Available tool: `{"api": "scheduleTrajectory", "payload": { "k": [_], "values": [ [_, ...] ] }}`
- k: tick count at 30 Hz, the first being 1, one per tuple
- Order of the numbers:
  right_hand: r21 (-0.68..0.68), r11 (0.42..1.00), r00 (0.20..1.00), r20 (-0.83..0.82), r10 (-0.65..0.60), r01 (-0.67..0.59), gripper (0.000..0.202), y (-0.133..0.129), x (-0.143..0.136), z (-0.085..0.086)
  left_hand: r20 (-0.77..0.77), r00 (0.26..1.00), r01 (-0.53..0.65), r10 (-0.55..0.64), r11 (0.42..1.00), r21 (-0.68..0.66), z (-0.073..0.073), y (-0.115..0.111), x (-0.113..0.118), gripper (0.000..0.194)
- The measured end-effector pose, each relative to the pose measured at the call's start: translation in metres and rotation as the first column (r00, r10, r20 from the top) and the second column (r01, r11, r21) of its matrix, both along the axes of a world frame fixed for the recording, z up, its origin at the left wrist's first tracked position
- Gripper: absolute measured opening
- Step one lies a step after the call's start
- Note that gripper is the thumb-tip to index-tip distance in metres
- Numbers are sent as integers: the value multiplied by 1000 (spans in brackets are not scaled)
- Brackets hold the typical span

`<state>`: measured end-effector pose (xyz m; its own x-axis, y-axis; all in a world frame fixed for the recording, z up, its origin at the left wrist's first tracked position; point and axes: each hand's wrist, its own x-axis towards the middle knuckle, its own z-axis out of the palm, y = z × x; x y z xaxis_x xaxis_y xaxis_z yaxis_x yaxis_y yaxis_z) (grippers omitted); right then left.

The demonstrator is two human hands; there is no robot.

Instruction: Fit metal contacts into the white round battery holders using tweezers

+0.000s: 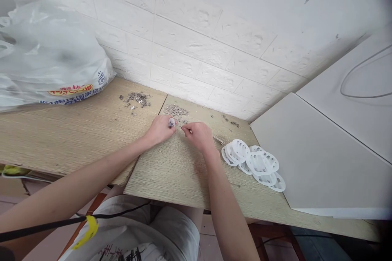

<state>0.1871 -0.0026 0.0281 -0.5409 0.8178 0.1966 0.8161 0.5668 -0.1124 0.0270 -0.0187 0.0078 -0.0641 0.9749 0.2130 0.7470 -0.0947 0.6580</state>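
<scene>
My left hand (pixel 159 129) is closed around a small, pale round plastic disc (pixel 171 122), seen tilted on its side. From the other side, my right hand (pixel 200 135) pinches a thin metal tool (pixel 180 126) whose tip points at the disc; its exact kind is too small to make out. Just beyond both hands lies a pile of tiny metal parts (pixel 177 111). A second, darker heap of small metal pieces (pixel 139 98) sits farther left. To the right of my right forearm, several white oval plastic discs with slots (pixel 259 163) overlap in a loose stack.
A bulging white plastic bag (pixel 52 57) stands on the left of the wooden table (pixel 171 171). A white brick-patterned wall (pixel 183 45) closes off the back. White panels (pixel 330 155) border the right. A few loose metal bits (pixel 234 123) lie near the wall.
</scene>
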Motion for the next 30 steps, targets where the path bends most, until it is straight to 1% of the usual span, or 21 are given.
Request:
{"api": "scheduleTrajectory", "payload": {
  "k": [10, 17, 21, 24, 30],
  "values": [
    [-4, 1000, 1000, 24, -5, 5, 32, 0, -3, -1, 0, 1000, -9, 9, 1000, -1, 0, 1, -1, 25],
    [12, 1000, 1000, -9, 7, -7, 31, 1, -2, -4, -7, 1000, -15, 15, 1000, -1, 0, 0, 0, 26],
    [49, 999, 999, 48, 8, -11, 27, 0, -4, -6, -40, 999, -12, 12, 1000, 12, -1, 1, 1, 25],
    [77, 997, 994, 110, -13, 5, 26, -1, -6, -7, -56, 998, -31, 32, 999, 12, -3, 2, 2, 24],
    [83, 996, 981, 192, -36, 21, 25, -6, -12, -2, -93, 994, -52, 53, 999, 14, -3, 2, 4, 24]
  ]
}}
